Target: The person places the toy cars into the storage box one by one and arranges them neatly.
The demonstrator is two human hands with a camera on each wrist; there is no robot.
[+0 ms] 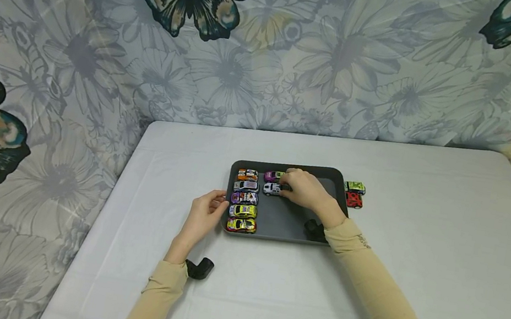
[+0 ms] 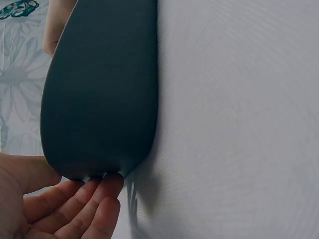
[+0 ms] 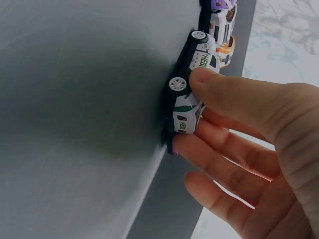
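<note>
My right hand (image 1: pixel 303 189) pinches a white toy car (image 3: pixel 195 82) with green and black markings, between thumb and fingers, over the dark grey tray (image 1: pixel 281 216). A purple and green toy car (image 1: pixel 273 176) is just beyond it, partly covered by the hand. With its fingertips against the outside of the tray's left wall, my left hand (image 1: pixel 204 213) rests there, thumb close to the rim. Along that side of the tray stands a column of toy cars: orange (image 1: pixel 247 175), silver-white (image 1: pixel 246 186), purple and white (image 1: pixel 244 198), and two yellow ones (image 1: pixel 242 219).
Outside the tray's right edge, a green toy car (image 1: pixel 355 187) and a red toy car (image 1: pixel 354 199) sit on the white tablecloth (image 1: pixel 424 236). Black wrist cameras (image 1: pixel 200 268) are worn on both wrists. Behind the table hangs a butterfly-and-flower patterned cloth (image 1: pixel 340 67).
</note>
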